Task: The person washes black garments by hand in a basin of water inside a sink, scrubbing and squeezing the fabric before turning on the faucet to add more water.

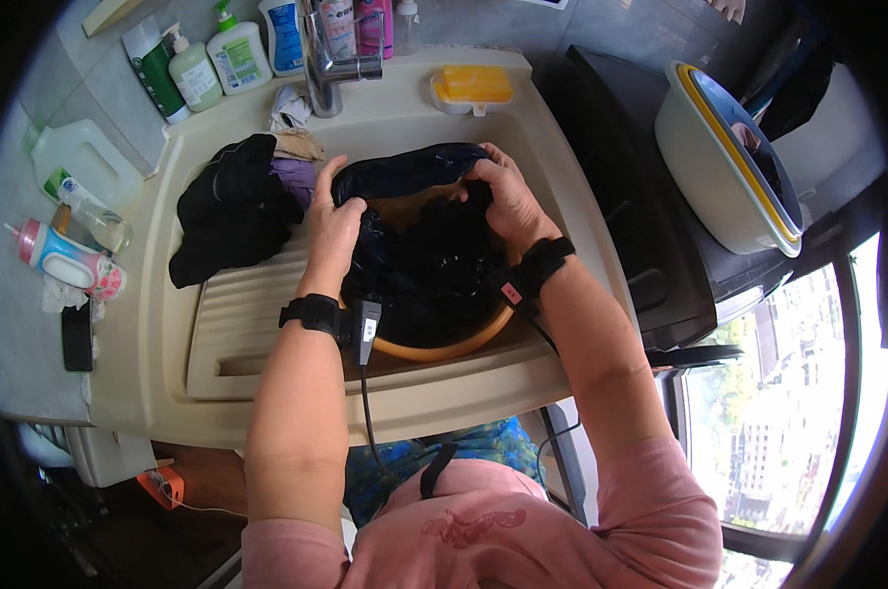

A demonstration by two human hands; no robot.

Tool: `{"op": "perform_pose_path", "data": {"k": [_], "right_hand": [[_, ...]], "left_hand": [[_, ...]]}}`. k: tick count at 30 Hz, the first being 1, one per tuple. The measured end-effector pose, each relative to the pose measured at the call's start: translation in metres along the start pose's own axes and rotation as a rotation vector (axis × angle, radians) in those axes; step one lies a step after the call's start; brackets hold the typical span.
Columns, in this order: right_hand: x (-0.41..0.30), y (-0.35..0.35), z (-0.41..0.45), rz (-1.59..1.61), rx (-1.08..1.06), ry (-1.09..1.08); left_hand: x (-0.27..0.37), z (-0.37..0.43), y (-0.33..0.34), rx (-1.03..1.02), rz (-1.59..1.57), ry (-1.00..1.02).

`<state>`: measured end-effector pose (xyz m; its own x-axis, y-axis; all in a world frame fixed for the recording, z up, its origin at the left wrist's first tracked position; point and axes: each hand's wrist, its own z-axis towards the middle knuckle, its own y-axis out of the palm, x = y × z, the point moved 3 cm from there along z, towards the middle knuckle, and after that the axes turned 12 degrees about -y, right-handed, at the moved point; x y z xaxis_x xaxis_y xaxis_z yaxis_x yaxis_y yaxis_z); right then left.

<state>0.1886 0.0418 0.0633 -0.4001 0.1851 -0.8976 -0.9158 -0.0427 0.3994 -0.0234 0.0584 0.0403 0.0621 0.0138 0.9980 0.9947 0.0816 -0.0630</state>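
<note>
A wet dark garment (410, 174) is stretched between my two hands above an orange basin (436, 352). My left hand (333, 228) grips its left end, thumb on top. At the other end, my right hand (508, 193) pinches the cloth near the basin's far right rim. The lower part of the dark cloth (436, 272) lies bunched in the basin, with wet glints on it. This basin stands in the well of a cream laundry sink (414, 401). Left of my left hand, a black garment (230, 213) rests by the ribbed washboard (248, 316).
A chrome faucet (326, 73) rises at the back. Yellow soap (475, 83) sits in a dish (473, 105). Pump bottles (239, 55) line the back left; a pink-capped bottle (72, 258) and a phone (77, 337) lie left. Stacked basins (716, 162) stand right. Cables hang from both wrists.
</note>
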Motion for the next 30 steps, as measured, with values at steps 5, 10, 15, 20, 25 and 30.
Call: {"op": "perform_pose_path", "data": {"k": [5,10,15,20,25,30], "right_hand": [[0.021,-0.015,-0.007,-0.483,0.313,0.057],[0.068,-0.041,-0.008,-1.183,-0.188,-0.079],[0.091,-0.020,-0.032,-1.523,-0.587,0.080],[0.091,-0.016,-0.039,-1.624,-0.728,0.401],[0.089,-0.018,-0.036,-1.615,-0.475,0.411],[0.096,-0.018,-0.021,-1.336,-0.514,0.031]], "left_hand": [[-0.006,-0.007,0.011,-0.034,0.497,0.152],[-0.013,-0.016,0.018,0.011,0.763,0.342],[-0.044,-0.021,0.026,-0.410,0.988,0.286],[-0.065,-0.028,0.034,-0.604,1.128,-0.046],[-0.090,-0.014,0.027,-0.568,0.873,-0.227],[-0.075,-0.007,0.026,-0.273,-0.016,-0.478]]}}
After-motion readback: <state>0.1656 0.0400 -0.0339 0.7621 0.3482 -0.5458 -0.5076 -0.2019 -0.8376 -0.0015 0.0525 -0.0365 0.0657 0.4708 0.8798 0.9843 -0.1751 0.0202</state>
